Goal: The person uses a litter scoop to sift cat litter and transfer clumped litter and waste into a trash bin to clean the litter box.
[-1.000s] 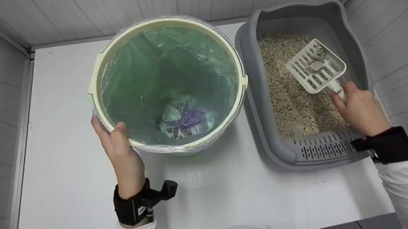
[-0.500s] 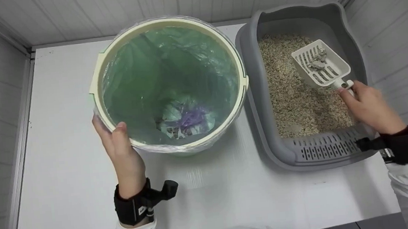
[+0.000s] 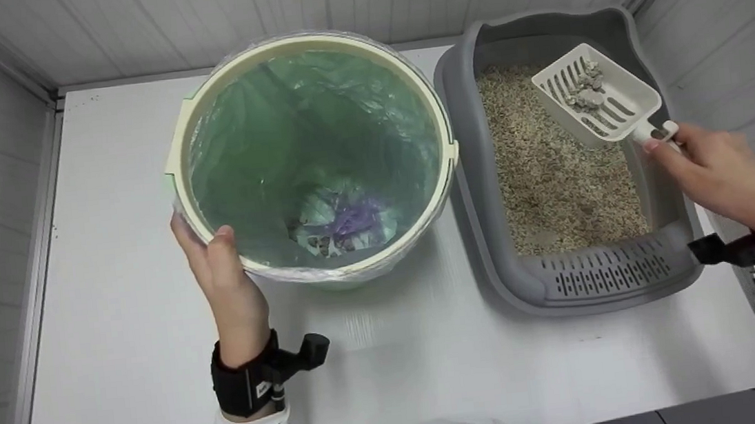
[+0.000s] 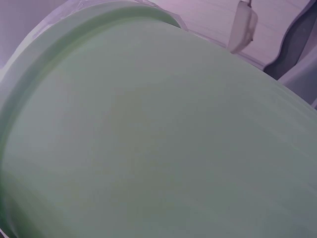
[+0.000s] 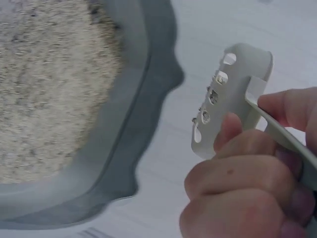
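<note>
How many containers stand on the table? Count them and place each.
2. The lined bucket stands left of centre, left hand on its rim; the grey litter tray stands right beside it.

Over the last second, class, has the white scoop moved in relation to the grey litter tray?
Yes. The scoop, held by the right hand, has risen and shifted toward the far right corner of the litter tray.

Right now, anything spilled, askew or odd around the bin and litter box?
Nothing stands out. The right hand holds the scoop with grey clumps over the litter box; no litter shows on the table. The left hand grips the rim of the upright lined bin.
</note>
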